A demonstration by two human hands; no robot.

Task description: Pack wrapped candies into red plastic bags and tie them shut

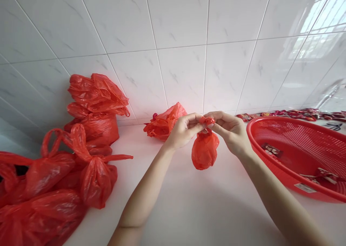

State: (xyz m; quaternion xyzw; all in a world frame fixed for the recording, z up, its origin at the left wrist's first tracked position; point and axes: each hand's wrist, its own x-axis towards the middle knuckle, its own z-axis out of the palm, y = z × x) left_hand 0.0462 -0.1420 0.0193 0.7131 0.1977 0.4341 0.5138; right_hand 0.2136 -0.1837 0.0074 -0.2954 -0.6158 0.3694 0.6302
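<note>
A small, rounded red plastic bag (204, 151) hangs from both my hands above the white tabletop (173, 206). My left hand (184, 130) pinches one side of its twisted neck between thumb and fingers. On the other side, my right hand (228, 130) grips the same neck, its thumb close to the left one. The bag's top is bunched into a small knot-like bundle between my fingertips. What fills the bag cannot be seen. Behind my left hand lies a crumpled heap of red plastic bags (162, 125), partly covered by that hand.
Several filled, tied red bags (98, 181) are piled at the left, with more stacked bags (94, 109) against the tiled wall (181, 18). A red perforated basket (286, 166) at the right holds a few small packets (271, 150). Small red packets (286, 114) line the wall behind it.
</note>
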